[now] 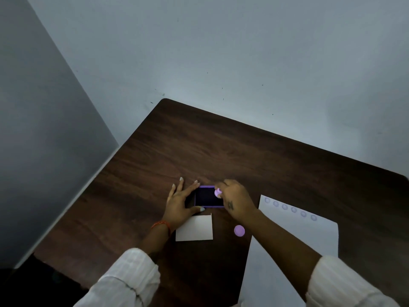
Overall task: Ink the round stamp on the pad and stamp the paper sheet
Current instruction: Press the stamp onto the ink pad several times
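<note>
Dark wood table (221, 151) in a grey-walled corner: the left hand (180, 203) lies spread flat, steadying the ink pad (207, 197) between forefinger and thumb, while the right hand (235, 201) pinches the round stamp (218, 192) onto the pad's right side. Inking looks underway; next calls for lifting the stamp across to the paper sheet (309, 235), beyond the right wrist, below its row of faint prints. No readable writing.

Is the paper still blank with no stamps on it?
No, the paper sheet already has a row of round purple marks along its far edge.
</note>
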A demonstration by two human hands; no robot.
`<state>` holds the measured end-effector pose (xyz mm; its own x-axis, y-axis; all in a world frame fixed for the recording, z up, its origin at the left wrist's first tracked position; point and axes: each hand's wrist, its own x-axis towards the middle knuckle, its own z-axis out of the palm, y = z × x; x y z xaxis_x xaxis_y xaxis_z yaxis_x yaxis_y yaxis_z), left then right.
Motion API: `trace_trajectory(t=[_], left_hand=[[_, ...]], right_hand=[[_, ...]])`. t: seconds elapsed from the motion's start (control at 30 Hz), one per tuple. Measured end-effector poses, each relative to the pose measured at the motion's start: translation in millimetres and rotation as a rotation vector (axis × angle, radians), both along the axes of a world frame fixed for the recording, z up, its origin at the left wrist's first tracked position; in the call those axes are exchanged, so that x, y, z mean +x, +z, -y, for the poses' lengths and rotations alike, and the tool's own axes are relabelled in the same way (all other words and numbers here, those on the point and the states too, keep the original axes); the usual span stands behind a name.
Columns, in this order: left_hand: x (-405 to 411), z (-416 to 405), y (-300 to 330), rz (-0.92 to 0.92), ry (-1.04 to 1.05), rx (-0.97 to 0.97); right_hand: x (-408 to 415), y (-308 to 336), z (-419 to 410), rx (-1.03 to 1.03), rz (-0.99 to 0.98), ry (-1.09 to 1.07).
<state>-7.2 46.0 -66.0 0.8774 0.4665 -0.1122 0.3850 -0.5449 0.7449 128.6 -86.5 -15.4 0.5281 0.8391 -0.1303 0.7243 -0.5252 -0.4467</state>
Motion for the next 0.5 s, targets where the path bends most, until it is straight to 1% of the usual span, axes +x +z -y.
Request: trace_trajectory(t=[0.07, 0.17, 0.3, 0.33, 0.4, 0.5], left_hand=[[-0.2, -0.1, -0.6, -0.004, -0.004, 0.0], [-0.7, -0.7, -2.6, 0.002, -0.002, 0.001], [-0.9, -1.0, -3.5, 0.006, -0.006, 0.013], [-0.9, -1.2, -3.9, 0.009, -0.008, 0.016], [-0.7, -0.8, -4.0, 0.017, -0.009, 0.018], [-1.3, -0.5, -4.0, 0.032, 0.005, 0.011]], right_hand=[[-4.0, -4.6, -0.5, -0.026, 0.085, 0.069], [3.2, -2.4, -5.1, -0.037, 0.083, 0.08], [14.4, -1.7, -6.0, -0.091, 0.135, 0.261], [14.6, -1.6, -5.8, -0.101, 0.139, 0.273], [11.2, -4.0, -4.8, -0.071, 0.138, 0.22], [-5.3, -6.7, -2.7, -0.029, 0.128, 0.081]])
